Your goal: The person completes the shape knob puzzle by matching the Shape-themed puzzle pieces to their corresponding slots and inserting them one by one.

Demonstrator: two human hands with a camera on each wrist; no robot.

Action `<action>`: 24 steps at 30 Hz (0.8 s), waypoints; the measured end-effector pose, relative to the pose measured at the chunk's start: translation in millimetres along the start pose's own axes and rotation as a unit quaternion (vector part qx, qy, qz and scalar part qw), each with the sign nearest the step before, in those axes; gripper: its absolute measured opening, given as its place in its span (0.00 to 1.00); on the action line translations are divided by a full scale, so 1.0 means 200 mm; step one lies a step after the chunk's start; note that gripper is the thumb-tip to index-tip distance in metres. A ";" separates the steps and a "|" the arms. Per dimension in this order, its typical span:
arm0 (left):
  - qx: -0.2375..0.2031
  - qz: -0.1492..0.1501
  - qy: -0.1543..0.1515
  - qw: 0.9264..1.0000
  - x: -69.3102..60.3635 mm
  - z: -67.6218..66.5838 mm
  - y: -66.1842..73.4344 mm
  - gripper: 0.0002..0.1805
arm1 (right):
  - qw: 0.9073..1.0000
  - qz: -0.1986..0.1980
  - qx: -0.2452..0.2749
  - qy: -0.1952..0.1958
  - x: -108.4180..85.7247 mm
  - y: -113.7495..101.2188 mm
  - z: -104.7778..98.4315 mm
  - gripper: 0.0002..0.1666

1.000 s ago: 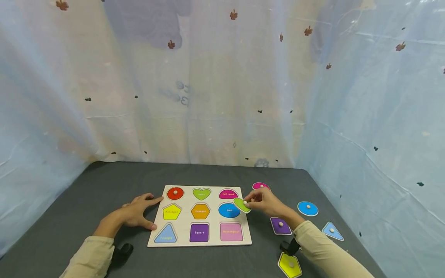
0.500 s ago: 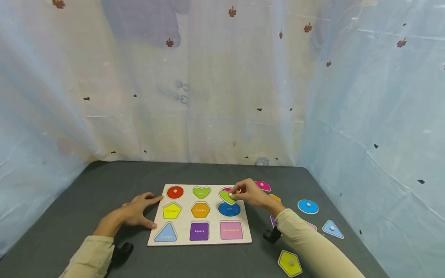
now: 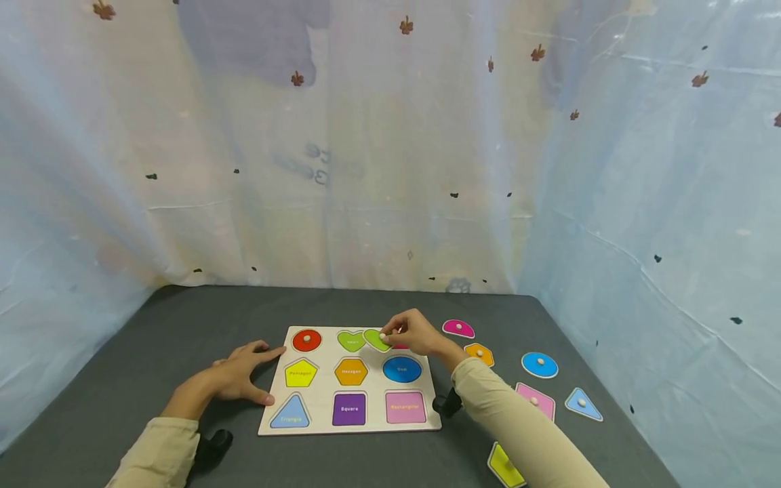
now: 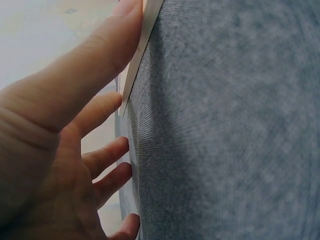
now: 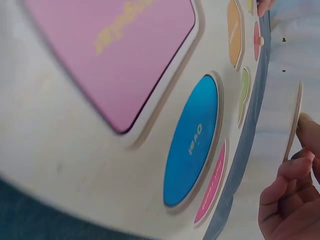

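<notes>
A white shape-puzzle board (image 3: pixel 320 383) with labelled coloured recesses lies on the dark table. My right hand (image 3: pixel 415 332) pinches the small knob of a green heart puzzle piece (image 3: pixel 375 340), holding it above the board just right of the green heart recess (image 3: pixel 350 341). The right wrist view shows that piece (image 5: pixel 294 122) edge-on, raised off the board. My left hand (image 3: pixel 241 373) touches the board's left edge with thumb and index finger; in the left wrist view its other fingers (image 4: pixel 107 157) are spread apart. A red circle piece (image 3: pixel 307 340) with a knob sits in its recess.
Right of the board lie loose knobbed pieces: a magenta half round (image 3: pixel 458 329), an orange hexagon (image 3: pixel 479 354), a blue oval (image 3: pixel 539 365), a pink rectangle (image 3: pixel 537 401), a light-blue triangle (image 3: pixel 584 404) and a yellow pentagon (image 3: pixel 505 466), partly under the right sleeve. Sheets hang behind the table.
My right hand has carried the green heart piece leftward, from the board's right edge across the half round recess to beside the heart recess. The left hand has stayed at the board's left edge.
</notes>
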State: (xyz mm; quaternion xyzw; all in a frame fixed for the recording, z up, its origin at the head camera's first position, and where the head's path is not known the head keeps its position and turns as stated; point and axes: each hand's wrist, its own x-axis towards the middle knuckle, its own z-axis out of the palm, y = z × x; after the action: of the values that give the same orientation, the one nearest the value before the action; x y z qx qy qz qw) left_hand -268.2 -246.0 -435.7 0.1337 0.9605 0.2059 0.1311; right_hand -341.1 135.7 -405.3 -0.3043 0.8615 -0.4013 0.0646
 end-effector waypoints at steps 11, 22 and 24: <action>-0.004 -0.009 -0.002 1.000 -0.01 -0.01 0.02 0.59 | 0.998 0.060 0.000 0.011 0.10 -0.04 0.09 0.07; -0.003 -0.009 -0.002 1.000 -0.01 -0.01 0.03 0.59 | 0.994 0.100 0.012 0.030 0.17 -0.03 0.18 0.08; -0.001 -0.010 -0.004 1.000 0.00 -0.01 0.02 0.60 | 0.994 0.105 0.007 0.035 0.18 -0.03 0.19 0.07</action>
State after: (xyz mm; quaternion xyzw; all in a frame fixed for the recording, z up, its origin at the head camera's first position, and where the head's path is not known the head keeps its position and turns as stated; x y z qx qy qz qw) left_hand -267.1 -242.7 -431.4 0.1242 0.9610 0.2053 0.1373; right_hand -354.0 87.2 -422.4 -0.1971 0.8875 -0.4090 0.0785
